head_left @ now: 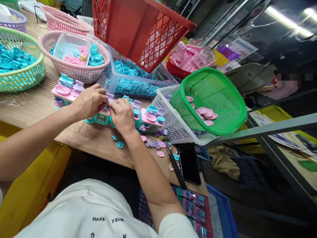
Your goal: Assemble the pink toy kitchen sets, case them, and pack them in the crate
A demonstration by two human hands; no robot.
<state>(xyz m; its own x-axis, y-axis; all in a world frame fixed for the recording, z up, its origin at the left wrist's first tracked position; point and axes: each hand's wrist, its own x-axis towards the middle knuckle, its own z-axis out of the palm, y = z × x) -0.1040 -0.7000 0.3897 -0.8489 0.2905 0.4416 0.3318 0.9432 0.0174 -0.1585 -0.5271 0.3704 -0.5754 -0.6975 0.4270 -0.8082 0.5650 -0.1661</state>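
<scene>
My left hand (pixel 92 99) and my right hand (pixel 122 114) meet over a small toy kitchen (pixel 102 117) with a teal base. Their fingers are pinched together, and what they grip is hidden. A lilac piece (pixel 110 97) shows right behind the fingertips. Left of my hands stands another toy kitchen with a pink top (pixel 63 92), carrying a pink basin and blue and lilac parts. To the right, a similar pink-topped toy kitchen (pixel 151 117) stands in the same row. Loose blue discs (pixel 120 144) and lilac pieces (pixel 155 144) lie in front on the table.
Behind stand a pink basket (pixel 95 73), a green-rimmed basket (pixel 22 84) and a clear bin of blue parts (pixel 138 86). A red crate (pixel 123 36) rises above the bin. At right are a green basket (pixel 223 99), a black phone (pixel 189 163) and a dark-handled tool (pixel 177 168).
</scene>
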